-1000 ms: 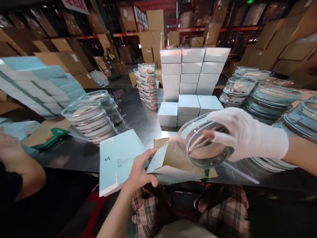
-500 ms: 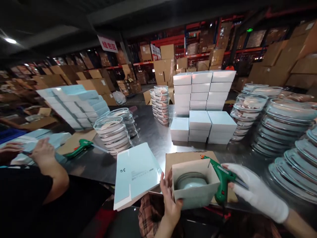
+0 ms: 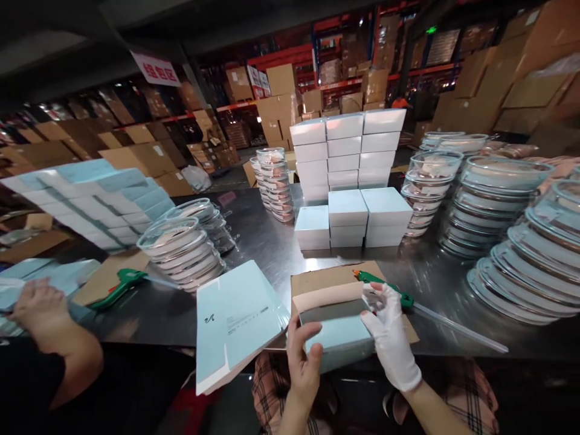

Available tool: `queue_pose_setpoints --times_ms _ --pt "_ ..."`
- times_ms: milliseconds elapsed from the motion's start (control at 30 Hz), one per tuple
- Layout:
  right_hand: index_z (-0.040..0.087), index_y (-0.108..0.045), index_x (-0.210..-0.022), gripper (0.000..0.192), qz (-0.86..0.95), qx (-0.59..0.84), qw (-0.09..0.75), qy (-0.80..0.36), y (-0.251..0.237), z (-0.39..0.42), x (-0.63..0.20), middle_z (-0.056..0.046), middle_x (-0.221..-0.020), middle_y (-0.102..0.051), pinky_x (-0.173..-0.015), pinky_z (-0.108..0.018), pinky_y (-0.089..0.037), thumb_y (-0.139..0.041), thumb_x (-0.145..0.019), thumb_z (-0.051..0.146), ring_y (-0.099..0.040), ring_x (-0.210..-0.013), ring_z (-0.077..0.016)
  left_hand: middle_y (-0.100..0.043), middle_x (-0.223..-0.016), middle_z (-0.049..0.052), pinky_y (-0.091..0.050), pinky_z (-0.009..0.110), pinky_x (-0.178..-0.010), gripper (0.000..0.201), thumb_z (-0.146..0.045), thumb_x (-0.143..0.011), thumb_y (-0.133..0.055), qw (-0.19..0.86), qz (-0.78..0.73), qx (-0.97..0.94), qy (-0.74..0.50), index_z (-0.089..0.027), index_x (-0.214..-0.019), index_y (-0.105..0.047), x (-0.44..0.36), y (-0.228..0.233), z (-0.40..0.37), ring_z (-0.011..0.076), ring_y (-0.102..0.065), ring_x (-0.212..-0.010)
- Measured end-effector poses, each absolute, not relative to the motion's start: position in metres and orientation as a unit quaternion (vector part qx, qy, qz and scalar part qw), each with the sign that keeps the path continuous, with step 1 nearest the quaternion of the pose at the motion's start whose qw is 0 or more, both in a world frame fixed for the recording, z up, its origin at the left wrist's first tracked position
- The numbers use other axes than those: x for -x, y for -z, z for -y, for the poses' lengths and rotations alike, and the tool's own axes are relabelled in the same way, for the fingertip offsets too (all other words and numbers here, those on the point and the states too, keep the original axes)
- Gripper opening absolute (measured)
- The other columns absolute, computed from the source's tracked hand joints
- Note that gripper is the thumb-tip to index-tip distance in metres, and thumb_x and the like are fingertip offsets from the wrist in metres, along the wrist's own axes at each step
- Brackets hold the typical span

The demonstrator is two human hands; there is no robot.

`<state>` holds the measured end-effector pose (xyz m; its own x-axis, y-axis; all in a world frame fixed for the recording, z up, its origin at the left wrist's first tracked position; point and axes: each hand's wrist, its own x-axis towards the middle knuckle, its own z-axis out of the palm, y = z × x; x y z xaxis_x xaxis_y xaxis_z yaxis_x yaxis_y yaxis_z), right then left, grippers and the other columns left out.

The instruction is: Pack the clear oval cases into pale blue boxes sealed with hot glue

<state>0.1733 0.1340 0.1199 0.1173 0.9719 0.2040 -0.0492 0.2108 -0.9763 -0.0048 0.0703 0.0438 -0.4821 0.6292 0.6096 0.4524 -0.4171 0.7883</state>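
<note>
At the near edge of the table (image 3: 254, 229) I have a pale blue box (image 3: 338, 338) between both hands. My left hand (image 3: 302, 356) wraps its near left corner, fingers curled on top, to steady it. My gloved right hand (image 3: 389, 338) presses loosely on its right end by the raised flap (image 3: 328, 296), holding the box in place. A green glue gun (image 3: 385, 287) lies just behind, within reach.
</note>
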Motion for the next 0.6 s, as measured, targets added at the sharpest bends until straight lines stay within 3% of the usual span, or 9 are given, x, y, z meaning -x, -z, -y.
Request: queue_pose_setpoints --times_ms 100,200,267,333,433,500,600 --pt "0.026 -0.06 -0.128 0.044 0.564 0.494 0.51 -0.422 -0.121 -0.134 -0.207 -0.011 -0.128 -0.07 -0.099 -0.04 -0.055 -0.053 -0.096 0.056 -0.07 -0.113 -0.0263 -0.076 -0.096 0.012 -0.053 0.047 -0.102 0.061 -0.079 -0.087 -0.059 0.033 -0.5 -0.584 -0.639 -0.022 -0.099 -0.079 0.027 -0.042 -0.073 0.0359 -0.065 -0.123" --pt "0.023 -0.07 -0.102 0.052 0.609 0.661 0.319 -0.301 -0.122 -0.137 -0.247 -0.014 -0.106 -0.077 -0.087 -0.044 -0.054 -0.039 -0.098 0.064 -0.074 -0.099 -0.0332 -0.076 -0.096 0.013 -0.054 0.049 -0.101 0.072 -0.087 -0.081 -0.056 0.021 -0.5 -0.608 -0.617 -0.021 -0.101 -0.079 0.038 -0.037 -0.076 0.0375 -0.064 -0.123" --pt "0.022 -0.071 -0.097 0.051 0.604 0.747 0.161 -0.228 -0.123 -0.141 -0.259 -0.016 -0.104 -0.077 -0.088 -0.048 -0.052 -0.046 -0.095 0.066 -0.074 -0.1 -0.0383 -0.074 -0.096 0.011 -0.052 0.05 -0.104 0.066 -0.083 -0.08 -0.064 0.011 -0.506 -0.604 -0.616 -0.022 -0.103 -0.077 0.034 -0.035 -0.078 0.0368 -0.063 -0.126" --pt "0.018 -0.07 -0.101 0.045 0.586 0.771 0.084 -0.233 -0.121 -0.148 -0.257 -0.02 -0.111 -0.076 -0.091 -0.05 -0.05 -0.062 -0.089 0.061 -0.073 -0.106 -0.0418 -0.072 -0.095 0.008 -0.049 0.05 -0.108 0.054 -0.072 -0.08 -0.074 -0.006 -0.511 -0.584 -0.631 -0.023 -0.102 -0.075 0.026 -0.036 -0.08 0.0347 -0.062 -0.126" --pt "0.015 -0.07 -0.1 0.037 0.547 0.772 0.13 -0.296 -0.113 -0.162 -0.249 -0.023 -0.108 -0.076 -0.093 -0.048 -0.049 -0.077 -0.076 0.042 -0.072 -0.109 -0.0422 -0.071 -0.099 0.007 -0.047 0.046 -0.109 0.036 -0.053 -0.082 -0.08 -0.021 -0.509 -0.551 -0.661 -0.024 -0.102 -0.074 0.015 -0.051 -0.075 0.0312 -0.062 -0.124" --pt "0.016 -0.07 -0.089 0.028 0.518 0.765 0.176 -0.341 -0.105 -0.171 -0.25 -0.019 -0.097 -0.077 -0.089 -0.043 -0.051 -0.079 -0.069 0.033 -0.073 -0.106 -0.0394 -0.071 -0.102 0.006 -0.046 0.045 -0.111 0.032 -0.045 -0.079 -0.084 -0.019 -0.501 -0.547 -0.67 -0.025 -0.102 -0.074 0.013 -0.066 -0.063 0.0302 -0.062 -0.123" --pt "0.018 -0.063 -0.069 0.018 0.474 0.726 0.254 -0.428 -0.094 -0.179 -0.261 -0.012 -0.075 -0.074 -0.071 -0.034 -0.054 -0.075 -0.067 0.031 -0.075 -0.084 -0.0308 -0.071 -0.109 0.006 -0.045 0.043 -0.111 0.034 -0.041 -0.076 -0.087 0.028 -0.515 -0.549 -0.657 -0.026 -0.105 -0.076 0.013 -0.081 -0.037 0.0307 -0.06 -0.127"
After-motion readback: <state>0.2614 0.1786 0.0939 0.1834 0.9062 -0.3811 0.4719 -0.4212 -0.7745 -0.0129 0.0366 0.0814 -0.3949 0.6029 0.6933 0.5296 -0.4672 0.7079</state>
